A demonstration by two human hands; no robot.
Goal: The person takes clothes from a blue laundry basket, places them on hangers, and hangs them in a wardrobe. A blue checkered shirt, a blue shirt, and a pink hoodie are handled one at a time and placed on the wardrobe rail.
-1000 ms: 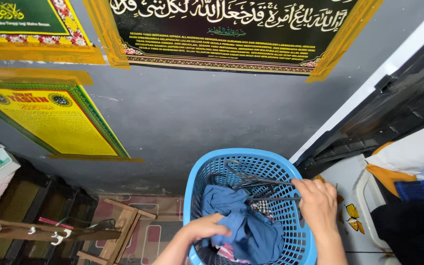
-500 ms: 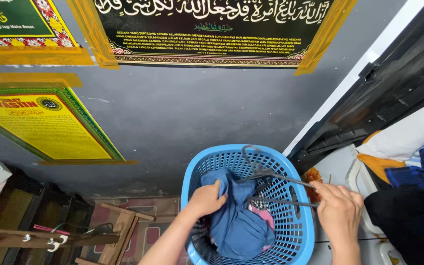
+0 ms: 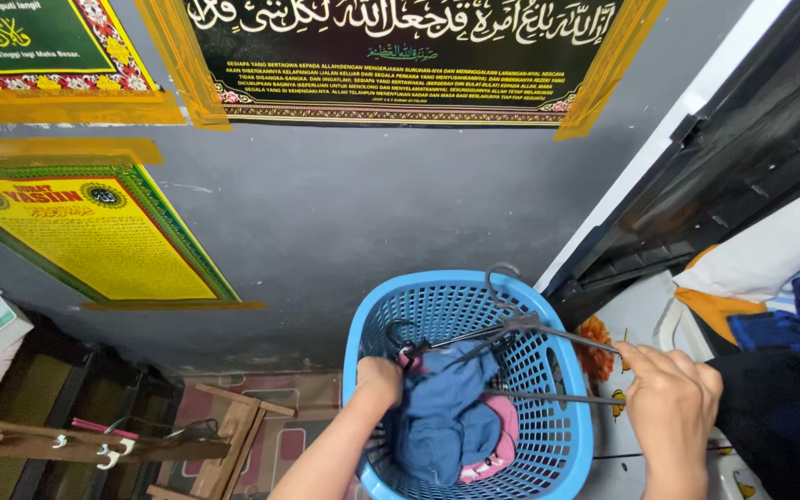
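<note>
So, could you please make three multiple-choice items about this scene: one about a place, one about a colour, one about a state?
1. Where is the blue garment?
A. inside the basket
B. on the wooden rack
C. hung on the wall

2. What colour is the laundry basket?
A. red
B. light blue
C. white

3. What is the right hand doing with the wire hangers?
A. it rests far from them
B. it grips them at their wide end, the hooks raised above the basket rim
C. it presses them flat on the floor

Answers:
1. A, as the cloth lies within the basket walls, with the left hand on it.
2. B, as the perforated rim and walls are light blue.
3. B, as the fingers close on the wires beside the basket and a hook stands above the rim.
</note>
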